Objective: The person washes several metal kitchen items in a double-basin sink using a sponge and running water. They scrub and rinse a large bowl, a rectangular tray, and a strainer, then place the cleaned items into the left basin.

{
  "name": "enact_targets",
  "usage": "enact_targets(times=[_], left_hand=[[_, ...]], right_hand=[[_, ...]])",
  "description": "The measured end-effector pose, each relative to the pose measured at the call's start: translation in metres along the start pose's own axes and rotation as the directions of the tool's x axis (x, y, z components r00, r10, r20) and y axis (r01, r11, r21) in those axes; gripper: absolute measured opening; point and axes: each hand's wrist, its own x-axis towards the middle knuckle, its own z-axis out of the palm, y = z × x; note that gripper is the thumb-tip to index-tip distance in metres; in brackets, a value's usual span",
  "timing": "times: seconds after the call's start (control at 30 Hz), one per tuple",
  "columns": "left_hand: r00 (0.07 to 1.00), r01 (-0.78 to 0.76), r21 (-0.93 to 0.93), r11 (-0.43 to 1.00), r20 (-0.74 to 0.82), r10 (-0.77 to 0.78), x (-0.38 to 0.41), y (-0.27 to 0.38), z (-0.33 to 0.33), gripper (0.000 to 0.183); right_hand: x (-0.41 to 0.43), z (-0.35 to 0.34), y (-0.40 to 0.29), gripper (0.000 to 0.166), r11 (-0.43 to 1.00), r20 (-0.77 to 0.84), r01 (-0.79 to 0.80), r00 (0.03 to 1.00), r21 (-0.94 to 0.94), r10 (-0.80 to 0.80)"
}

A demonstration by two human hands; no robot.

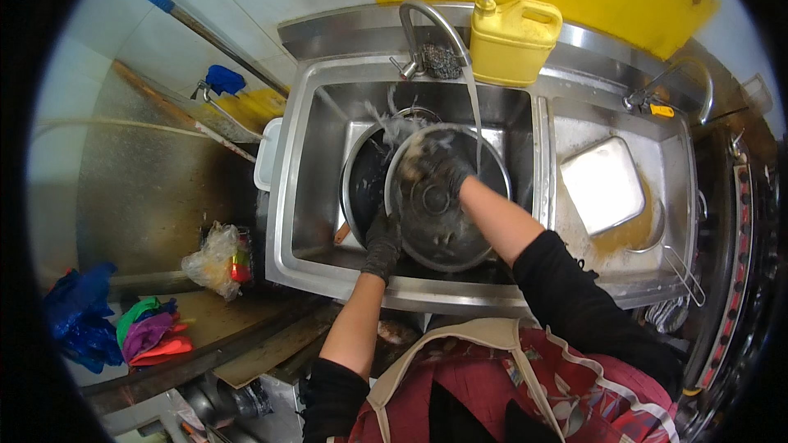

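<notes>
In the left sink basin [301,221], a round metal pan [437,246] is tilted over another dark round pan [363,178]. My left hand [383,246], in a dark glove, grips the upper pan's left rim. My right hand [446,166], gloved too, reaches inside that pan and is blurred by motion. A brownish blur lies by its fingers, so I cannot tell whether it holds something. Water [474,111] runs from the curved faucet [431,9] into the pan, and splashes rise at its upper left. A brown handle end [342,233] shows beneath the lower pan.
A yellow jug with a pump [511,43] and a metal scrubber [441,61] stand behind the basin. The right basin holds a rectangular metal tray [603,184] and a wire-handled utensil [683,274]. Colourful gloves [154,332] and a plastic bag [215,258] lie at left.
</notes>
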Motion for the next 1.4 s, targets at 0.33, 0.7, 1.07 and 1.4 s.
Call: enact_targets(times=[0.33, 0.7, 1.07, 1.4], left_hand=[[0.971, -0.185, 0.145, 0.972, -0.123, 0.203, -0.021, 0.032, 0.009, 0.054], [0.969, -0.072, -0.741, 0.668, 0.106, 0.223, 0.004, 0.046, 0.008, 0.056], [0.859, 0.458, -0.889, 0.007, 0.444, 0.255, 0.005, 0.141, 0.021, 0.050], [0.817, 0.514, -0.848, 0.127, 0.530, 0.228, -0.007, 0.191, 0.029, 0.030]], right_hand=[[-0.117, 0.112, 0.093, 0.054, 0.725, -0.136, -0.613, 0.785, -0.314, 0.605], [-0.102, -0.027, -0.048, 0.049, 0.407, 0.053, -0.112, 0.987, 0.907, 0.154], [-0.123, -0.039, -0.106, 0.033, 0.946, -0.607, 0.118, 0.741, -0.302, -0.286], [-0.098, -0.095, -0.059, 0.029, 0.995, -0.396, -0.036, 0.918, -0.093, -0.004]])
